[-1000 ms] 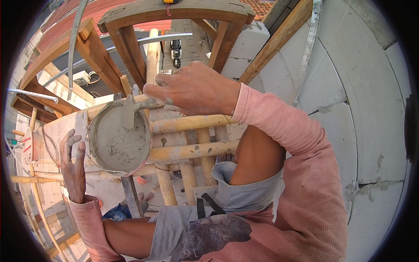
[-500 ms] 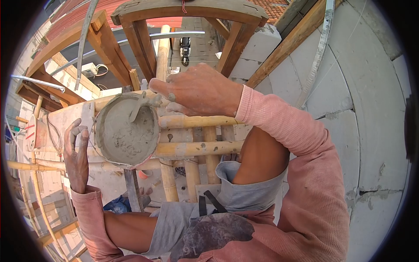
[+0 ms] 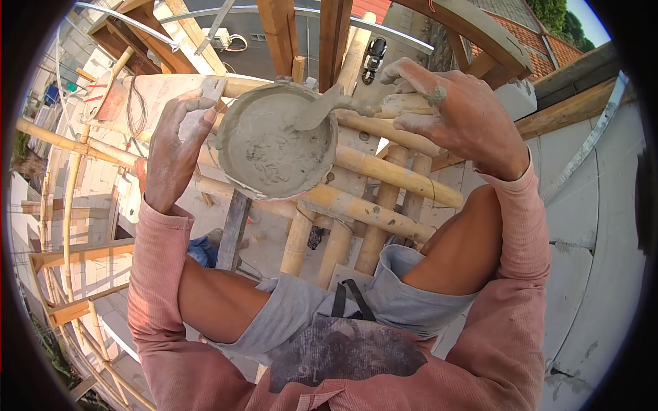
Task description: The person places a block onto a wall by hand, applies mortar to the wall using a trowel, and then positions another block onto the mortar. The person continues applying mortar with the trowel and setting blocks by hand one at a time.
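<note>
A round bucket (image 3: 222,147) of wet grey mortar (image 3: 281,147) stands on the bamboo scaffold in front of me. A mortar-coated trowel (image 3: 317,114) rests in it, its blade in the mix and its handle sticking out over the right rim. Just right of the handle's end is my right hand (image 3: 462,116), fingers curved and apart, with a lump of mortar stuck on it. My left hand (image 3: 175,147) is raised beside the bucket's left rim. Its dusty fingers are bent, with a gap between thumb and forefinger, and nothing shows in them.
Bamboo poles (image 3: 384,175) form the platform between my knees and the bucket. Wooden frames (image 3: 277,38) rise beyond it, and a pale block wall (image 3: 562,198) runs along my right. A motorbike (image 3: 373,58) stands far below. Coiled wire (image 3: 137,103) lies at the left.
My right hand has drawn away from the bucket and trowel handle to the right, its fingers spreading. The view has shifted, so the bucket appears further right and higher. My left hand remains beside it.
</note>
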A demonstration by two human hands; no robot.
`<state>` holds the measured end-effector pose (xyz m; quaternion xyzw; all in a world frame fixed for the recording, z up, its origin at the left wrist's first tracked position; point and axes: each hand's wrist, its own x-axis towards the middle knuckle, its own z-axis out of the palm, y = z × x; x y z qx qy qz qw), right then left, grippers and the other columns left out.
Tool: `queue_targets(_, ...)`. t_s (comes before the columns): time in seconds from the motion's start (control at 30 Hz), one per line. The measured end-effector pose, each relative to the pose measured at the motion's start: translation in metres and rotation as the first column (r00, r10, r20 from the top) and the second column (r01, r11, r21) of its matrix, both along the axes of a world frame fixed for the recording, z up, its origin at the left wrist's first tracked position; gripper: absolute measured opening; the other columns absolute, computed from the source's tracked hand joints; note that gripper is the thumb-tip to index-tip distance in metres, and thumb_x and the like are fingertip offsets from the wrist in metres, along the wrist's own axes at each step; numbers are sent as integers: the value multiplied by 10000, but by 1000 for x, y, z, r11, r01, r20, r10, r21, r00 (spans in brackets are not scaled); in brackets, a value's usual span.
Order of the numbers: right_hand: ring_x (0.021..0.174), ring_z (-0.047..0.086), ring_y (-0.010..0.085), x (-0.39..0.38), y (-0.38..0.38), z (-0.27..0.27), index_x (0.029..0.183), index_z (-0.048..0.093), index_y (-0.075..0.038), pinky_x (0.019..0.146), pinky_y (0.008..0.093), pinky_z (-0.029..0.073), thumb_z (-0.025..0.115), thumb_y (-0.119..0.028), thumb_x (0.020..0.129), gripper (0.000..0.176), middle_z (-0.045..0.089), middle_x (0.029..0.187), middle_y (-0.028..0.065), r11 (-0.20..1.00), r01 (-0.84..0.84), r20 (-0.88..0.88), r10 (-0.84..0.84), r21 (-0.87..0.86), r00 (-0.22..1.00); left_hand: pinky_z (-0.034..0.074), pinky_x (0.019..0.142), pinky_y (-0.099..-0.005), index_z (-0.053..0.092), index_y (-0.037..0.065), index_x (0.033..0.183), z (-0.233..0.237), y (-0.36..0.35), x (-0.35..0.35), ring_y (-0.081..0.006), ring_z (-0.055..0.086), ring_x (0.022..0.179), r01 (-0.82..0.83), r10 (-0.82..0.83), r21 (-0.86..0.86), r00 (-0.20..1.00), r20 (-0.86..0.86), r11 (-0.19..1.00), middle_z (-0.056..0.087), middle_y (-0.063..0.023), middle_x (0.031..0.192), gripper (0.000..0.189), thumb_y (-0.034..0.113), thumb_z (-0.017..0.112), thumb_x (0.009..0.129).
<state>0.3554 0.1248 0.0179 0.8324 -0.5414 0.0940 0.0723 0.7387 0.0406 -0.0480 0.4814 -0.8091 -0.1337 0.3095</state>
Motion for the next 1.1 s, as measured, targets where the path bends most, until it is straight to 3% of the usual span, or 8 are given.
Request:
queue_targets(0.2, 1082, 654, 329, 7, 26, 42, 1361, 596, -219, 931, 435, 484, 811, -260, 794, 608, 706, 1183, 107, 966, 159, -37, -154, 203, 987, 444, 1053, -412, 681, 51, 1176, -3, -3, 2, -324, 582, 1242, 4, -3, 15, 1000, -24, 1000, 604, -182, 1303, 362, 361, 642, 993)
queue_targets(0.3, 935, 698, 344, 15, 14, 40, 1235, 654, -101, 795, 462, 534, 756, -254, 827, 448, 723, 957, 146, 996, -82, -256, 89, 38, 963, 440, 1060, -417, 677, 33, 1187, -8, -5, 3, -337, 574, 1252, -21, 21, -4, 1000, -20, 1000, 599, -192, 1312, 418, 401, 622, 997)
queue_targets(0.4, 949, 689, 302, 40, -3, 57, 1169, 682, -83, 867, 421, 512, 833, -187, 734, 473, 713, 987, 111, 956, 73, -560, 103, 283, 822, 434, 1070, -430, 667, 18, 1205, -13, -11, 4, -341, 563, 1265, 5, -6, -34, 999, -35, 999, 590, -209, 1325, 477, 442, 606, 995)
queue_targets(0.6, 754, 692, 273, 65, -36, 68, 929, 732, -40, 754, 382, 536, 843, -139, 699, 274, 677, 715, 88, 971, -208, -755, 222, 116, 616, 430, 1076, -426, 653, -6, 1220, -15, -20, -7, -350, 568, 1252, 47, -48, -36, 998, -35, 998, 582, -207, 1330, 511, 448, 596, 994)
queue_targets(0.73, 757, 705, 272, 62, -41, 68, 833, 721, -57, 723, 386, 543, 739, -100, 813, 50, 672, 725, 101, 943, -292, -672, 321, 161, 668, 435, 1067, -417, 655, 13, 1227, -18, -21, -1, -345, 583, 1223, 42, -50, -112, 996, -75, 993, 586, -190, 1309, 491, 438, 590, 992)
queue_targets(0.8, 772, 709, 283, 61, -40, 55, 918, 720, -65, 728, 394, 545, 745, -112, 804, 125, 674, 753, 106, 951, -128, -638, 286, 283, 715, 437, 1062, -416, 657, 25, 1231, -12, -17, 5, -342, 587, 1215, 27, -38, -113, 994, -99, 993, 588, -183, 1300, 470, 424, 594, 989)
queue_targets(0.93, 837, 698, 363, 12, -34, -16, 1110, 649, -86, 752, 445, 546, 745, -220, 786, 363, 711, 910, 129, 896, -154, -363, 318, 416, 876, 440, 1055, -418, 663, 47, 1226, -13, -13, 14, -344, 588, 1210, -11, 2, -84, 994, -110, 996, 595, -175, 1282, 426, 392, 609, 983)
queue_targets(1.1, 923, 689, 380, -30, 1, -85, 1168, 640, -88, 781, 479, 550, 723, -240, 823, 386, 724, 1042, 137, 886, -99, -32, 128, 453, 991, 436, 1059, -422, 672, 73, 1205, -9, -13, 14, -346, 583, 1214, -47, 30, -153, 993, -114, 987, 593, -169, 1285, 385, 380, 614, 980)
